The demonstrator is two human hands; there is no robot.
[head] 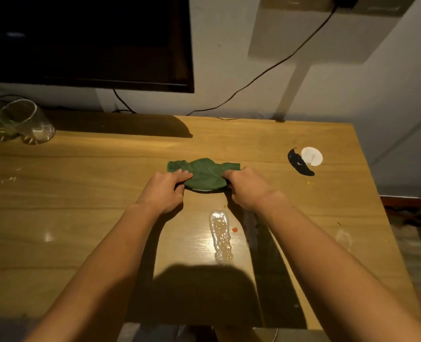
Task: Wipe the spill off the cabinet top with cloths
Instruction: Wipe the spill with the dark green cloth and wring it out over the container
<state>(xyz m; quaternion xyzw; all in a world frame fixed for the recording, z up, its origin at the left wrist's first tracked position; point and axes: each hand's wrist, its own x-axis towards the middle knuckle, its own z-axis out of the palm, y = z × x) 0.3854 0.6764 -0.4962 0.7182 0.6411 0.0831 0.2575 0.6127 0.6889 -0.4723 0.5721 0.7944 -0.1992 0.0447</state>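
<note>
Carefully, my left hand (166,187) and right hand (247,185) each held a grip on the green cloth (204,175); bunching it thick before dragging near, over the spill (220,236), seemed wise

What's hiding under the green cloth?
Under the green cloth, only a thin dark edge with a pale glint peeks out at its near side. Both hands, left hand and right hand, pinch the cloth; the rest beneath is covered.

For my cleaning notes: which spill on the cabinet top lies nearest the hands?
The clear bubbly spill, just in front of the right hand. The black spill and white spill lie farther off, near the right edge.
</note>
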